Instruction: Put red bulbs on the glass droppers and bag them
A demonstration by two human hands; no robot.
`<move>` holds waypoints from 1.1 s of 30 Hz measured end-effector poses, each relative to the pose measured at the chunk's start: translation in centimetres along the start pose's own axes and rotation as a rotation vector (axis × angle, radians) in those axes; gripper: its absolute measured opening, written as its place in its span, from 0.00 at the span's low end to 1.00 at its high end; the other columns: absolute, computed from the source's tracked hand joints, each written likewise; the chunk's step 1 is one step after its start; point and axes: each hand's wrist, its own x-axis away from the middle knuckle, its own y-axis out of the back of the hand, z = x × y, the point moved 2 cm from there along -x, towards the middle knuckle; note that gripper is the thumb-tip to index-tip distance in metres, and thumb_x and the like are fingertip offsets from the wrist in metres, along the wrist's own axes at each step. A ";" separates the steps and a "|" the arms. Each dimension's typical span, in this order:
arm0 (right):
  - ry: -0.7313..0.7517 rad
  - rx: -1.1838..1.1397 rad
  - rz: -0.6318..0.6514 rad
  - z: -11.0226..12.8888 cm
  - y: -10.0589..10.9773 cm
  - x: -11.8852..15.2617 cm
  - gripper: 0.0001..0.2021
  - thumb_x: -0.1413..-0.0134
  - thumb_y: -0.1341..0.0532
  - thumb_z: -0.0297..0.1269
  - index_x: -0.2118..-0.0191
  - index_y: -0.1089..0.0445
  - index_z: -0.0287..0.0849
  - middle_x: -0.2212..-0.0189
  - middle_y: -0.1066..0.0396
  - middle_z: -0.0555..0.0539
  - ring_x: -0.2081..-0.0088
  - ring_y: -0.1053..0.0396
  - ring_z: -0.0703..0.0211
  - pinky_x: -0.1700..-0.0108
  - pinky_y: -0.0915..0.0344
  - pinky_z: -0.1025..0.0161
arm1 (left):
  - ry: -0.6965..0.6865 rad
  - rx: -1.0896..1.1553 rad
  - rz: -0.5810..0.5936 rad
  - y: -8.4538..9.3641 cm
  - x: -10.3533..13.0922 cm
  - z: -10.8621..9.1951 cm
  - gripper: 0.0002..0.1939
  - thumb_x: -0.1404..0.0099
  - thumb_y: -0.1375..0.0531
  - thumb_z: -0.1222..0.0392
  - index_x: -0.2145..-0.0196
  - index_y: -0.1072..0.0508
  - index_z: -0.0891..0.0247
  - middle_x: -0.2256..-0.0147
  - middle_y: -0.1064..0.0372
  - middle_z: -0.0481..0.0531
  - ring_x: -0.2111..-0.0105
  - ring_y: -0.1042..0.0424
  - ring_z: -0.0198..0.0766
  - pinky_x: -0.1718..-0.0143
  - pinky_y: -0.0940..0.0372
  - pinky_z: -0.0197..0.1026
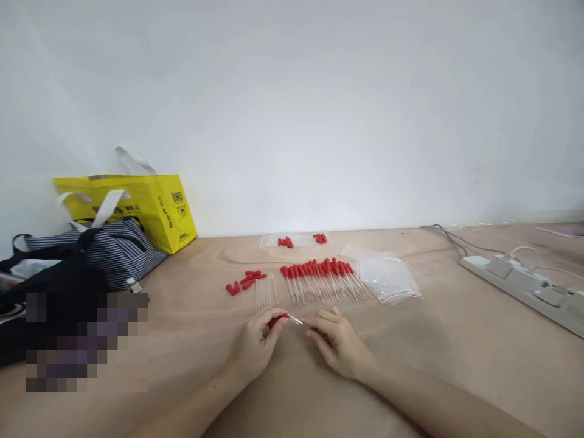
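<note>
Between thumb and fingers, my left hand (260, 339) pinches a red rubber dropper bulb (277, 320). My right hand (336, 340) grips a clear glass dropper tube (296, 319), whose other end meets the bulb. How deep the tube sits in the bulb is hidden by my fingers. Beyond my hands lies a row of droppers with red bulbs fitted (319, 277), their tips toward me. To their left are several bare glass tubes (263, 294) and a group of loose red bulbs (249, 280).
Behind the row lies a clear bag with red bulbs and tubes (296, 240). More clear zip bags (387, 277) lie to its right. A yellow bag (159, 207) and a striped bag (121, 252) stand at left. A white power strip (524, 286) with plugs sits at right.
</note>
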 end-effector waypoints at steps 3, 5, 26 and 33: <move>0.021 0.043 0.034 -0.3 0.2 -0.1 0.15 0.47 0.50 0.26 0.56 0.35 0.45 0.73 0.33 0.49 0.71 0.38 0.63 0.65 0.50 0.63 | -0.034 -0.006 0.014 0.1 0.1 -0.4 0.10 0.38 0.51 0.58 0.68 0.31 0.62 0.71 0.30 0.49 0.69 0.32 0.35 0.68 0.36 0.36; 0.044 0.112 0.050 -0.7 0.4 -0.2 0.18 0.50 0.51 0.23 0.55 0.35 0.45 0.73 0.33 0.49 0.72 0.39 0.63 0.65 0.52 0.63 | -0.065 -0.025 0.047 0.1 0.1 -0.5 0.10 0.38 0.51 0.58 0.68 0.31 0.62 0.72 0.31 0.49 0.70 0.32 0.35 0.69 0.37 0.35; 0.027 0.115 0.020 0.0 0.1 -0.1 0.11 0.50 0.52 0.24 0.67 0.35 0.42 0.74 0.33 0.50 0.73 0.39 0.64 0.67 0.54 0.63 | -0.303 -0.161 0.184 -0.3 0.5 -1.4 0.10 0.38 0.52 0.62 0.71 0.33 0.63 0.73 0.33 0.51 0.72 0.34 0.36 0.69 0.39 0.37; -0.057 0.011 0.071 0.0 -0.1 -0.2 0.11 0.46 0.53 0.27 0.67 0.34 0.43 0.72 0.32 0.50 0.69 0.37 0.64 0.65 0.52 0.64 | -0.350 -0.199 0.180 -0.1 0.5 -1.4 0.10 0.37 0.52 0.63 0.71 0.32 0.64 0.73 0.33 0.51 0.72 0.35 0.35 0.69 0.40 0.36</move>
